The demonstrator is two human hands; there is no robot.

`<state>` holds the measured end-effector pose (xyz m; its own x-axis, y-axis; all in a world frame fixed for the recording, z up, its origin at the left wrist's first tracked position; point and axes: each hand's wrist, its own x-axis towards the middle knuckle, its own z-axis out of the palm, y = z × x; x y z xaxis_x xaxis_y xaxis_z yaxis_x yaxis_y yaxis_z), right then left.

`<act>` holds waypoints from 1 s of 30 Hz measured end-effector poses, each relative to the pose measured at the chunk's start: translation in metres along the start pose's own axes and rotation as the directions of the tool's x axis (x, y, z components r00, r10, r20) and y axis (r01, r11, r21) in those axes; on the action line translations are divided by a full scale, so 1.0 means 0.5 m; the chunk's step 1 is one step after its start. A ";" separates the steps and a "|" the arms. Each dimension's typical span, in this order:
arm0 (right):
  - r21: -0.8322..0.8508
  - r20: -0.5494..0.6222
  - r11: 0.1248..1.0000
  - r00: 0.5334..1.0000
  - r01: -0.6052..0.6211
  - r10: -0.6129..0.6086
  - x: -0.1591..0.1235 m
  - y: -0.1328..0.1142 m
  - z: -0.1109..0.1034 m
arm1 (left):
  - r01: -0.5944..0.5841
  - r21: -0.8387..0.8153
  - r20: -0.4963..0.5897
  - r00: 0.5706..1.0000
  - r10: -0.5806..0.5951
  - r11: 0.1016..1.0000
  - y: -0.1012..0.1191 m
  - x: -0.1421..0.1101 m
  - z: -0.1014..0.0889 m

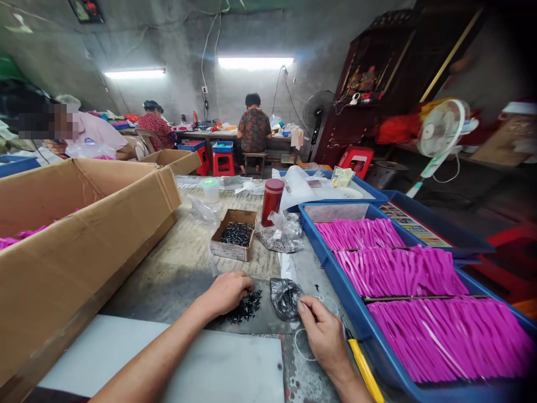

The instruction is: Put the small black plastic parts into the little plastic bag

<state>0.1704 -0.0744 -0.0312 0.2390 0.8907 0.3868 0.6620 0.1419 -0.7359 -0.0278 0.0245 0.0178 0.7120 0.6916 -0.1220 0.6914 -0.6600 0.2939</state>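
Observation:
My left hand (229, 292) rests with bent fingers at the edge of a heap of small black pieces (248, 309) on the dark work surface; its fingertips are partly hidden. Thumb and forefinger of my right hand (325, 333) are pinched together at the edge of a crumpled black plastic bag (285, 296). What lies between those fingertips is too small to make out. Thin white loops of cord (302, 348) lie around the right hand. Close to its right side is a tool with a yellow handle (364, 369).
A blue crate (312, 235) of bundled magenta strips (444, 336) stands right. Ahead are a small box (230, 252) of black pieces, a clear bag of small metal parts (283, 238) and a red canister (272, 201). Cardboard box (84, 246) at left; several people sit beyond.

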 end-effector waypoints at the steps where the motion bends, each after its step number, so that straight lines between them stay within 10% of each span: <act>1: 0.000 0.003 1.000 1.000 0.001 -0.001 0.000 0.000 0.000 | -0.009 0.006 0.004 1.000 0.009 1.000 0.000 0.001 0.000; 15: -0.013 0.036 1.000 0.999 -0.024 0.025 0.008 -0.016 0.001 | 0.062 0.157 0.034 0.997 -0.068 0.986 0.005 0.003 0.012; 30: -0.464 0.339 0.885 0.930 0.033 0.144 0.054 -0.050 0.028 | 0.121 0.055 0.001 0.993 -0.121 0.991 -0.007 0.000 0.006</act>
<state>0.1505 -0.0480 -0.0102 0.0763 0.9950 0.0650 0.9236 -0.0459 -0.3807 -0.0299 0.0258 0.0141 0.6232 0.7661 -0.1572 0.7780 -0.5869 0.2242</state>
